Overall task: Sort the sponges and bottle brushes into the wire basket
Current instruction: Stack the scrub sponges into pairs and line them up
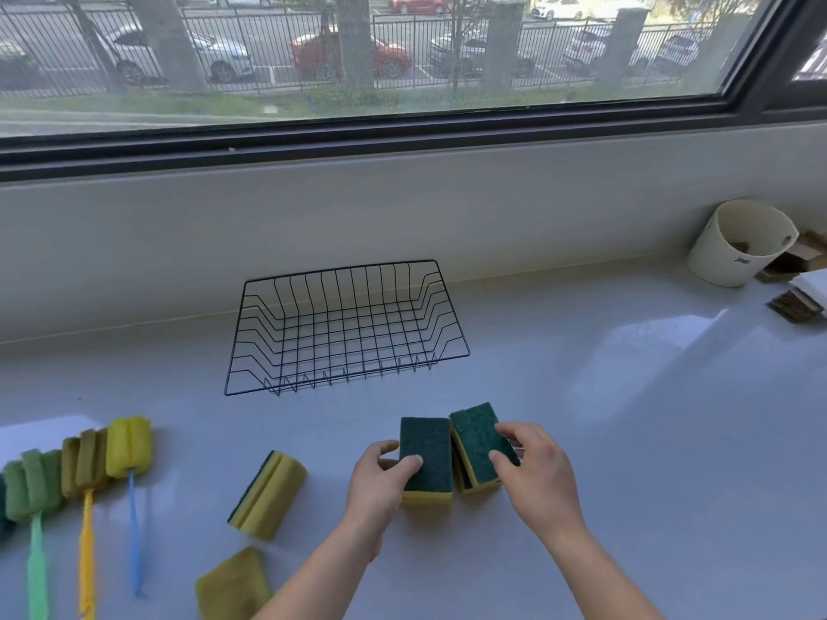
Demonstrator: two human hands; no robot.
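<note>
An empty black wire basket (pixel 452 346) stands on the white counter below the window. In front of it my left hand (pixel 380 490) grips a yellow sponge with a green scrub top (pixel 427 445). Right beside it my right hand (pixel 537 476) grips a second green-topped sponge (pixel 474 434), which is tilted. A third sponge (pixel 268 501) lies on its side to the left, and a flat yellow sponge (pixel 232 586) lies near the front edge. Three bottle brushes lie at the far left: green (pixel 33 490), dark yellow (pixel 85 463) and bright yellow with a blue handle (pixel 127 445).
A white cup (pixel 734 252) stands at the back right, next to brown and white pads (pixel 801 293). The counter (pixel 649 418) runs along a low wall under a wide window.
</note>
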